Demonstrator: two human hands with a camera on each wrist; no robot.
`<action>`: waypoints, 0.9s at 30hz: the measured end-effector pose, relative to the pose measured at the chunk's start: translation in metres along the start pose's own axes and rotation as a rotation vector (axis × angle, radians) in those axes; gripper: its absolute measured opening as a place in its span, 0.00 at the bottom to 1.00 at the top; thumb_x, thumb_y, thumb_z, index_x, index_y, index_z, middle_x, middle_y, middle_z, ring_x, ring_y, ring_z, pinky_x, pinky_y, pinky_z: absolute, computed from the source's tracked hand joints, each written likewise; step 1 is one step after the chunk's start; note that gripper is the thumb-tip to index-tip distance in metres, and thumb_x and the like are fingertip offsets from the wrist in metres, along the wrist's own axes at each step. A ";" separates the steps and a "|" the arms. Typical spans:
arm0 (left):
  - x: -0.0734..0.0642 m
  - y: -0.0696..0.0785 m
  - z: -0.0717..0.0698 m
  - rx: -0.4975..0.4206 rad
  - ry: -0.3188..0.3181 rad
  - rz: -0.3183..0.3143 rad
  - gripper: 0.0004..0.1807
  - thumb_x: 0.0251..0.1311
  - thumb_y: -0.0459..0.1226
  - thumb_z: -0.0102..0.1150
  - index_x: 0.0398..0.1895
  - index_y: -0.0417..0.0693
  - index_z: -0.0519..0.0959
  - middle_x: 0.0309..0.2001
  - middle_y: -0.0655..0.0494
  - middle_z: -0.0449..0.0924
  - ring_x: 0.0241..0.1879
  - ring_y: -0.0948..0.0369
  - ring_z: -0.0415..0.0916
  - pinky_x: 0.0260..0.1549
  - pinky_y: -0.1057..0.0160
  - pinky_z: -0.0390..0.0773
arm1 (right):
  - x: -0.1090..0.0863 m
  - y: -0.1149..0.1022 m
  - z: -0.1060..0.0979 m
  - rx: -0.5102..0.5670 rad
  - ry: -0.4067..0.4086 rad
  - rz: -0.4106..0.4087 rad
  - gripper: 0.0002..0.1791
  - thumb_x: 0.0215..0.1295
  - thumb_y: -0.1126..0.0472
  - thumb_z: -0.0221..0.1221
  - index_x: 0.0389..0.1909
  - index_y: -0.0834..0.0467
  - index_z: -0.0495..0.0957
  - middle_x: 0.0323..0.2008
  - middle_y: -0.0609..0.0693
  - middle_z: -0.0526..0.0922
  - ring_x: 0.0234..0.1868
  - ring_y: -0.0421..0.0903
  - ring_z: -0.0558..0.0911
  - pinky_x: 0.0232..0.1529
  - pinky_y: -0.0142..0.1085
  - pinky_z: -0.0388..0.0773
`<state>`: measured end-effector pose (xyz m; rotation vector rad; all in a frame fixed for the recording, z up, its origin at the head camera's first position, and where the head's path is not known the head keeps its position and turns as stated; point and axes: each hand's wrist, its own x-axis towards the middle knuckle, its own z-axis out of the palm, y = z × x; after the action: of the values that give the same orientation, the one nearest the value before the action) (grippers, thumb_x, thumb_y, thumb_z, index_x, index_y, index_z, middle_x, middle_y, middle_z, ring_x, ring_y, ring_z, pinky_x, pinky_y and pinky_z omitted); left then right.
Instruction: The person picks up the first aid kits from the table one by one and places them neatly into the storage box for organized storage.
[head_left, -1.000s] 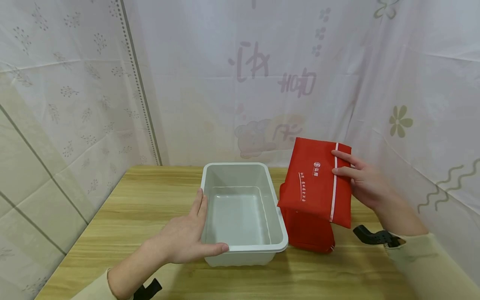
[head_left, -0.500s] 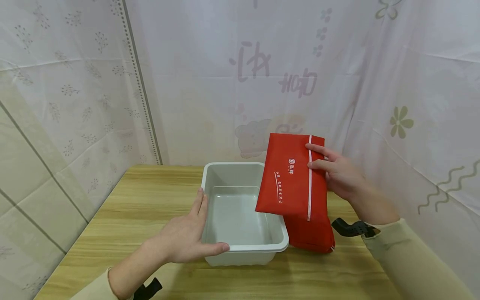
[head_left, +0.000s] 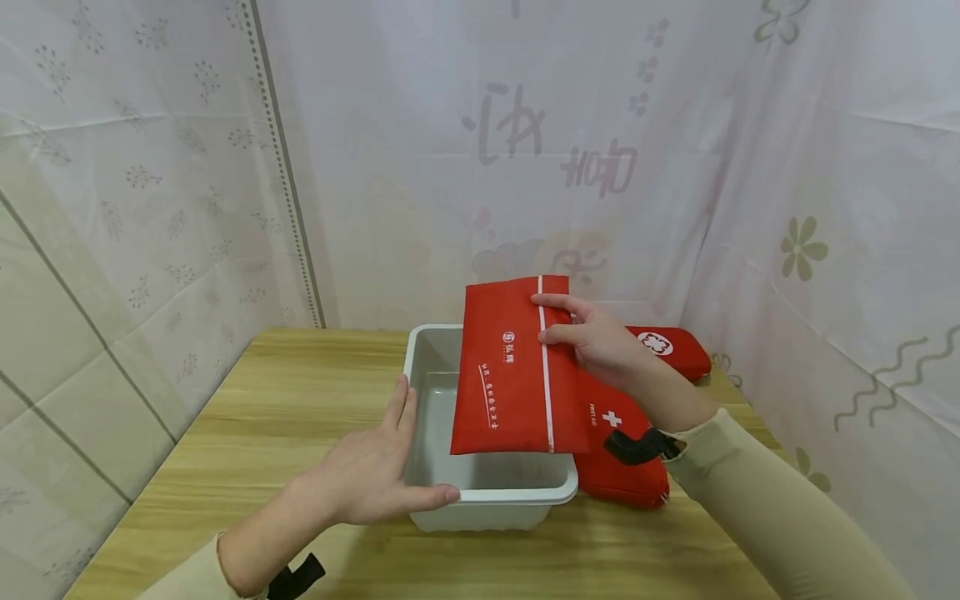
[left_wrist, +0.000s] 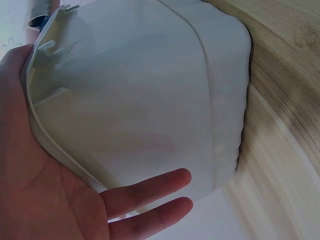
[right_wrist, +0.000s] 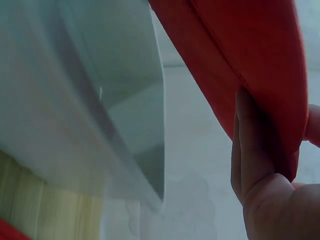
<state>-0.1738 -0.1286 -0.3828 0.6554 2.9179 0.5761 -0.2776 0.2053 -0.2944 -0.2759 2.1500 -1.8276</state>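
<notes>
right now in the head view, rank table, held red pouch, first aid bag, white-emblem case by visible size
Table
Held red pouch
First aid bag
White-emblem case

The last two are partly hidden, so their full sizes are unsure.

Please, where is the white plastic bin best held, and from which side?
I would take the white plastic bin by its left rim, coming from the left. The rim juts out beyond the wall, so the grip may catch below it; the red FIRST AID pouch lies close on the right, leaving less room.
</notes>
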 end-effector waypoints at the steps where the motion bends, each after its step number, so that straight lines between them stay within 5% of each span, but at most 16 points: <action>1: 0.000 0.000 0.000 -0.002 -0.002 -0.003 0.81 0.54 0.84 0.58 0.90 0.36 0.36 0.92 0.44 0.29 0.25 0.64 0.77 0.33 0.61 0.81 | 0.002 -0.001 0.004 -0.010 -0.007 0.001 0.37 0.81 0.65 0.57 0.87 0.50 0.60 0.75 0.62 0.69 0.61 0.53 0.84 0.55 0.44 0.89; 11: 0.002 0.003 0.000 -0.001 -0.012 -0.003 0.79 0.55 0.82 0.59 0.91 0.37 0.39 0.92 0.43 0.30 0.29 0.63 0.80 0.35 0.60 0.82 | 0.015 -0.012 0.033 -0.079 -0.067 0.000 0.37 0.80 0.67 0.59 0.85 0.54 0.61 0.78 0.61 0.68 0.72 0.62 0.78 0.62 0.47 0.87; 27: 0.000 0.002 0.001 0.007 0.003 0.010 0.79 0.56 0.84 0.56 0.90 0.34 0.41 0.91 0.40 0.34 0.37 0.59 0.87 0.41 0.55 0.87 | 0.031 -0.006 0.073 -0.231 -0.136 0.133 0.34 0.74 0.67 0.62 0.79 0.62 0.69 0.69 0.65 0.78 0.61 0.60 0.87 0.58 0.49 0.89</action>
<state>-0.1731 -0.1270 -0.3826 0.6704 2.9223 0.5692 -0.2809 0.1262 -0.3025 -0.2918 2.2261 -1.4482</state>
